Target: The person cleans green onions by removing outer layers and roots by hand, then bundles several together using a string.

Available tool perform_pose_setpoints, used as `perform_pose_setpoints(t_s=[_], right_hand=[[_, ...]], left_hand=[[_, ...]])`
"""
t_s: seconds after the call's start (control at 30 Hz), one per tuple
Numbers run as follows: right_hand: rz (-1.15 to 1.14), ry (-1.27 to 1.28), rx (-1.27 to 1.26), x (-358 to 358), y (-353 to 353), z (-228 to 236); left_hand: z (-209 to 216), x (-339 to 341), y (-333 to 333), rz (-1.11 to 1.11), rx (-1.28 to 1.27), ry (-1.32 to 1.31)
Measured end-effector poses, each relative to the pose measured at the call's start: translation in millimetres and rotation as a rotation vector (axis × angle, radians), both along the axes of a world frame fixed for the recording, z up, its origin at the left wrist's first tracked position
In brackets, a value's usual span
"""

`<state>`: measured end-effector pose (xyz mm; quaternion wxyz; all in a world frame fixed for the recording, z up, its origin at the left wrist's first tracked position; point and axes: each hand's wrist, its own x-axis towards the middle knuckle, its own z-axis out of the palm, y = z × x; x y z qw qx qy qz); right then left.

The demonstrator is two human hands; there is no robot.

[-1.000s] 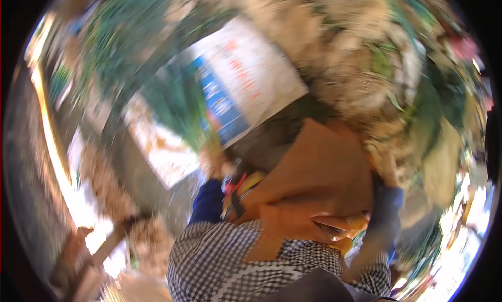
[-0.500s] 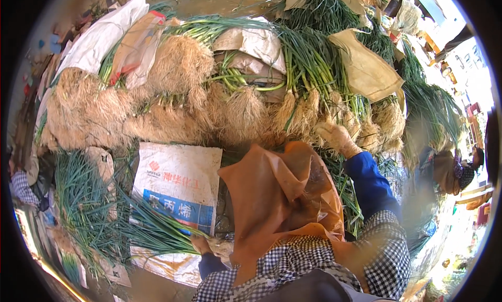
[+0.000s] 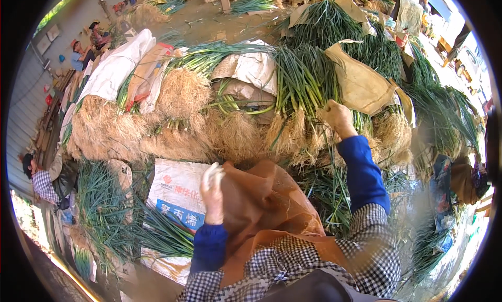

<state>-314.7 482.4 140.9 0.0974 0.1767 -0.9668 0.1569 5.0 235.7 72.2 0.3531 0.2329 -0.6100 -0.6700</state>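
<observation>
My right hand reaches to the heap ahead, its fingers closed around the lower stalks of green onions, just above their pale roots. My left hand is raised over the left edge of the orange-brown apron on my lap. Its fingers point up, slightly blurred and apart, with nothing visible in them. Below and left of it, a bundle of green onions lies across a white printed sack; my left forearm hides its near end.
A long heap of green onions, with roots facing me, spans the front, partly covered by a white sack and a tan sheet. Loose green onions lie at left. A person in checks is at far left; others sit farther back.
My left hand has let go of the green onion bundle on the sack and risen to the apron's edge. My right hand has moved up from the roots to the stalks. The view has tilted upward.
</observation>
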Motion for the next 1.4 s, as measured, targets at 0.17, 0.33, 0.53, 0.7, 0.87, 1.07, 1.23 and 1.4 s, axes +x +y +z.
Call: perform_pose_setpoints(t_s=[0.17, 0.33, 0.53, 0.7, 0.87, 1.07, 1.23, 1.4], right_hand=[[-0.032, 0.186, -0.171, -21, 30, -16], [-0.099, -0.334, 0.202, -80, -2, -34], [0.236, -0.372, 0.200, -114, 22, -55], [0.096, 0.040, -0.114, -80, -1, -20], [-0.077, -0.264, 0.614, -112, -37, -50], [0.397, -0.561, -0.219, -91, 67, -27], [0.590, -1.285, -1.070, 95, 119, -81], [0.188, -0.747, -0.992, 136, 113, -97]], left_hand=[[22, -87, 94, -0.606, 0.194, 0.054], [0, -113, 148, -0.764, 0.354, 0.008], [-13, -129, 143, -0.768, 0.428, -0.143], [-28, -123, 146, -0.760, 0.421, -0.164], [-19, -135, 161, -0.892, 0.556, -0.185], [-32, -145, 140, -0.879, 0.430, -0.191], [-70, -129, 215, -1.055, 1.319, -0.139], [-82, -92, 230, -1.121, 1.101, -0.212]])
